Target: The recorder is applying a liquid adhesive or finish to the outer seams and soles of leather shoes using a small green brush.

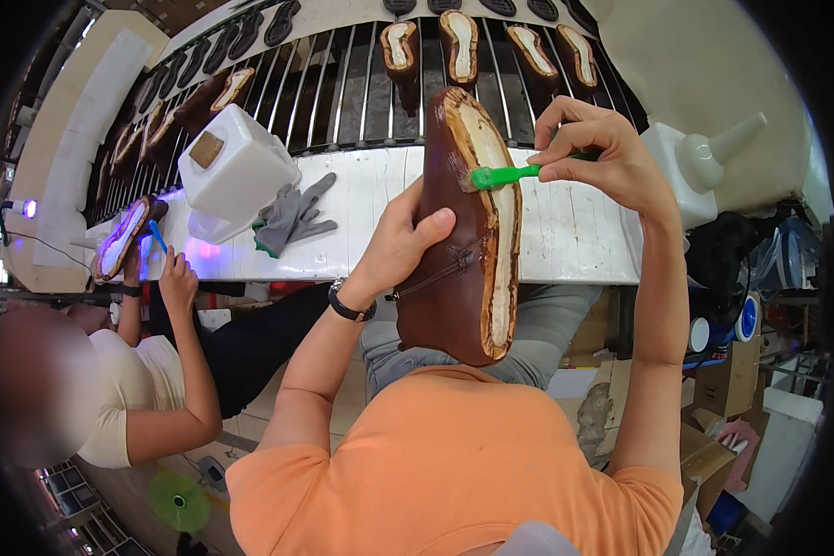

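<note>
A brown boot upper with a zip on its side is held up over the table's near edge, its pale, brown-rimmed underside turned to the right. My left hand grips it from the left, thumb lying on the leather near the zip. In my right hand is a green-handled brush, pinched between thumb and fingers. The brush's head touches the rim of the underside near the upper middle. Whether any glue sits on the bristles is too small to tell.
Beyond the white table, a roller rack carries several boot uppers and black soles. A white plastic container and a grey glove lie left; a white nozzled bottle stands right. At left, a co-worker's hand holds a blue brush.
</note>
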`<state>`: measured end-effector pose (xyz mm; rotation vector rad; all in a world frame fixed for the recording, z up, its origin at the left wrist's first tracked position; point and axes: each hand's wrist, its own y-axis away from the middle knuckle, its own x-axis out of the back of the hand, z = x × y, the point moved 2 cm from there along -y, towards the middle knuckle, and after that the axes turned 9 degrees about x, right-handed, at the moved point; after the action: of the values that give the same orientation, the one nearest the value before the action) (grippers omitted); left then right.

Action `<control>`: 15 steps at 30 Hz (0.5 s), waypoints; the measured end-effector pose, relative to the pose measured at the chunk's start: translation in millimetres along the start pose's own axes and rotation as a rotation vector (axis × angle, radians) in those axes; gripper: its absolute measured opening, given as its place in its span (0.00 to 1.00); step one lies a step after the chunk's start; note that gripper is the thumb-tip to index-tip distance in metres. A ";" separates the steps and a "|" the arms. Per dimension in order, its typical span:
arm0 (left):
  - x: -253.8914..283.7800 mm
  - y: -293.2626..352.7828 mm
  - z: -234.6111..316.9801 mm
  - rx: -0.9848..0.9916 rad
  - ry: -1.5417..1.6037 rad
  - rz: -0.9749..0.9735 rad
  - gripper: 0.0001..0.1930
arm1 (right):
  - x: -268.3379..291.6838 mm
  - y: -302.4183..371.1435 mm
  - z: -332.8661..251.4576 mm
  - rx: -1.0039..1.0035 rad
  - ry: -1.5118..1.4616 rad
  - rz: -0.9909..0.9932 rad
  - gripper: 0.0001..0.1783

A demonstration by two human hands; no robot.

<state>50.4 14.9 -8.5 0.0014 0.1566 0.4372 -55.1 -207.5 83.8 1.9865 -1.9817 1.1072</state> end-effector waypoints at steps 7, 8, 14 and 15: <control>9.0 -3.3 -1.3 -0.056 -0.013 0.079 0.29 | -17.2 18.7 -3.2 -0.016 -0.012 -0.040 0.08; 10.4 -1.7 -2.5 -0.054 -0.007 0.082 0.29 | -21.7 22.4 -5.2 -0.016 -0.033 -0.043 0.08; 16.9 0.2 -4.9 -0.102 0.045 0.158 0.28 | -44.4 43.5 -22.9 -0.062 -0.178 -0.117 0.06; 16.0 -0.3 -4.1 -0.103 0.047 0.158 0.28 | -41.4 40.0 -21.3 -0.044 -0.115 -0.061 0.06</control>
<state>64.2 21.2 -15.0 -0.0986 0.1806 0.6033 -94.6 -167.1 60.0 2.1170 -1.9660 0.9483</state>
